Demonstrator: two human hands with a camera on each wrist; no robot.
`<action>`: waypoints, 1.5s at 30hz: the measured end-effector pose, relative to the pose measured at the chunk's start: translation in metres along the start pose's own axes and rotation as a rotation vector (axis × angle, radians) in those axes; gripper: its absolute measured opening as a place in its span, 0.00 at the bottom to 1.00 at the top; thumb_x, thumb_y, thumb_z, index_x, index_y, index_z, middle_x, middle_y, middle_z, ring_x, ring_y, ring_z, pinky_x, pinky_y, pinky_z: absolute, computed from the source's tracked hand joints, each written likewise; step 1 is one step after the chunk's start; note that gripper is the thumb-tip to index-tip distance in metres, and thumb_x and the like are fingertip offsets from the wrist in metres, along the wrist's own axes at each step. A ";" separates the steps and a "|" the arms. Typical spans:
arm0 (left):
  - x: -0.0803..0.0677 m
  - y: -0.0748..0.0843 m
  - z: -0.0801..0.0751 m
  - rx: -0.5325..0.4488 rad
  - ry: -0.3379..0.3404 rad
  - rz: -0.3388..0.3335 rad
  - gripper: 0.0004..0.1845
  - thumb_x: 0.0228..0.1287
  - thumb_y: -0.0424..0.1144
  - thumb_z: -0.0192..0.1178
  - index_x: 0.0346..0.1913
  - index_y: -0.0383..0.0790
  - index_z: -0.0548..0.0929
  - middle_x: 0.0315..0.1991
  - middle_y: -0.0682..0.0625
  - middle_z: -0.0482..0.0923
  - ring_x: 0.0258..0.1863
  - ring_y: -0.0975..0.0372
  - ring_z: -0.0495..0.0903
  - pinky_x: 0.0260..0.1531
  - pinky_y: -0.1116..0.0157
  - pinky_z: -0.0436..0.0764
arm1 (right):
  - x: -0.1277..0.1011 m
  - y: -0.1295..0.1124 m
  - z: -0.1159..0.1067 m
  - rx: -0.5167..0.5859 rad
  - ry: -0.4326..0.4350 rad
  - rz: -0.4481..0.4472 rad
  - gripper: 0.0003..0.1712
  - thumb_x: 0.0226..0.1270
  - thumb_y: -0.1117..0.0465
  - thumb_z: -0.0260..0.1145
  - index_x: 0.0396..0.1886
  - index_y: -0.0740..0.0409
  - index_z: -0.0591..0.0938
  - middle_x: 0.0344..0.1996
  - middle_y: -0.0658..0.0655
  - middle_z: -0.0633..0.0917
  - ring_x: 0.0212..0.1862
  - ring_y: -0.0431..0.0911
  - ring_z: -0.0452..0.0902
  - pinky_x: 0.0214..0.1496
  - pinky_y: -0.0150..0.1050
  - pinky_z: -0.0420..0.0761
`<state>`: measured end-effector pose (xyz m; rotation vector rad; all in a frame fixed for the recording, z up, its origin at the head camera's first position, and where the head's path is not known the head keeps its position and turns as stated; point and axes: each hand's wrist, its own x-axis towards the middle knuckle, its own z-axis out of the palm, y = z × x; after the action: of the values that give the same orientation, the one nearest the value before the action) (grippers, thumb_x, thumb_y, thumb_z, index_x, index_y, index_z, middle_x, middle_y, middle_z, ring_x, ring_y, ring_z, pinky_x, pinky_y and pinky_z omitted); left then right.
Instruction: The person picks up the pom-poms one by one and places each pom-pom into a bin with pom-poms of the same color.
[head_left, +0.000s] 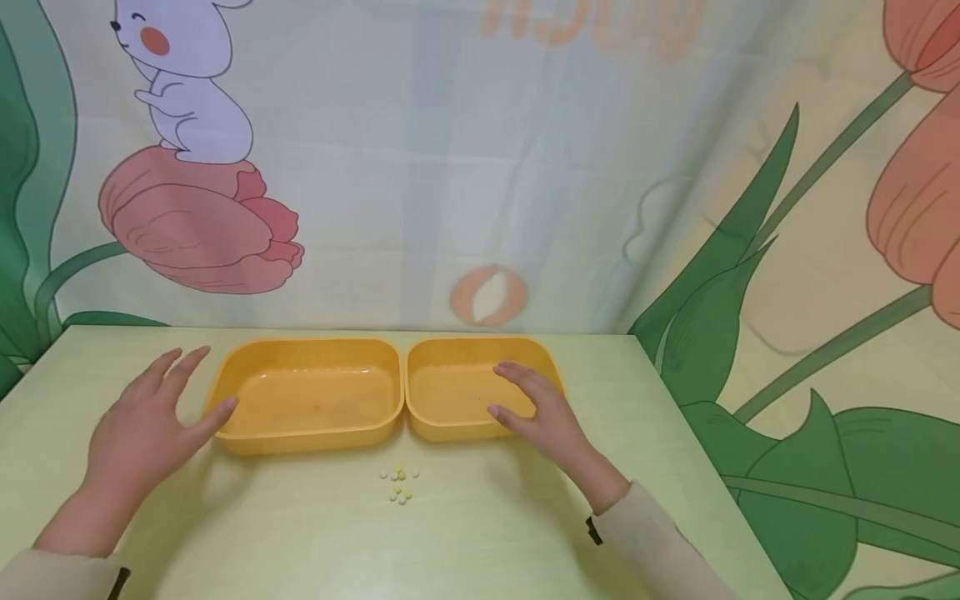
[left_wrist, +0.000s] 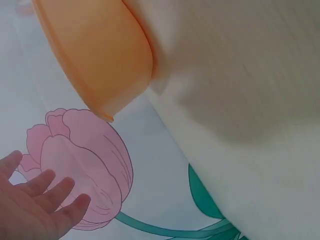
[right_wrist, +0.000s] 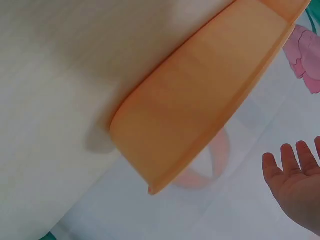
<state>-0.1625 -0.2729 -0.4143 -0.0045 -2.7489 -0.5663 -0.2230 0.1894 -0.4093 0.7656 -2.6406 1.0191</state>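
Two yellow-orange plastic trays stand side by side at the back of the table: a larger left tray [head_left: 315,440] and a smaller right tray [head_left: 457,431]. My left hand [head_left: 142,429] hovers by the larger tray's left end, fingers spread and holding nothing. Over the right part of the smaller tray is my right hand [head_left: 543,417], fingers extended, thumb apart, also holding nothing. In front of the trays lie several small white and yellow pellets [head_left: 402,476] in a loose cluster. Both wrist views show spread fingers beside a tray's outer wall.
The pale table [head_left: 337,550] ends at a printed cloth backdrop [head_left: 420,167] right behind the trays. On the right, a cloth with green leaves and tulips [head_left: 750,333] runs along the table's edge.
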 end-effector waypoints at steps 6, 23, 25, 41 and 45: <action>-0.004 -0.004 0.003 -0.203 -0.031 -0.067 0.38 0.76 0.51 0.56 0.79 0.34 0.59 0.71 0.22 0.64 0.67 0.28 0.64 0.58 0.26 0.69 | -0.013 -0.008 0.016 0.071 0.024 -0.056 0.27 0.66 0.62 0.73 0.64 0.60 0.81 0.62 0.61 0.85 0.66 0.59 0.79 0.67 0.57 0.83; -0.006 -0.017 0.016 -0.384 -0.170 -0.235 0.37 0.82 0.47 0.46 0.81 0.29 0.49 0.72 0.21 0.60 0.68 0.27 0.65 0.61 0.29 0.73 | -0.022 -0.025 0.050 0.235 -0.239 0.071 0.19 0.71 0.60 0.69 0.56 0.65 0.83 0.53 0.64 0.87 0.50 0.57 0.85 0.51 0.33 0.88; -0.005 -0.018 0.017 -0.390 -0.197 -0.262 0.37 0.82 0.48 0.45 0.81 0.30 0.47 0.73 0.21 0.59 0.68 0.26 0.64 0.62 0.29 0.73 | -0.020 -0.026 0.054 0.254 -0.271 0.096 0.19 0.70 0.61 0.69 0.57 0.66 0.83 0.52 0.65 0.87 0.50 0.56 0.85 0.48 0.30 0.86; 0.001 -0.028 0.021 -0.416 -0.319 -0.285 0.38 0.83 0.50 0.44 0.80 0.25 0.47 0.74 0.21 0.58 0.70 0.29 0.63 0.54 0.66 0.88 | -0.008 -0.027 0.083 0.228 -0.439 0.238 0.16 0.68 0.64 0.71 0.53 0.65 0.85 0.45 0.60 0.89 0.45 0.48 0.84 0.44 0.27 0.83; 0.003 -0.030 0.023 -0.456 -0.342 -0.305 0.38 0.83 0.50 0.43 0.80 0.25 0.47 0.75 0.22 0.56 0.71 0.29 0.62 0.42 0.84 0.83 | -0.006 -0.025 0.089 0.201 -0.453 0.247 0.14 0.67 0.66 0.71 0.51 0.64 0.85 0.42 0.58 0.89 0.43 0.45 0.83 0.45 0.28 0.83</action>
<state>-0.1745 -0.2917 -0.4449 0.2320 -2.8896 -1.3800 -0.2051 0.1162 -0.4634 0.8060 -3.1130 1.3273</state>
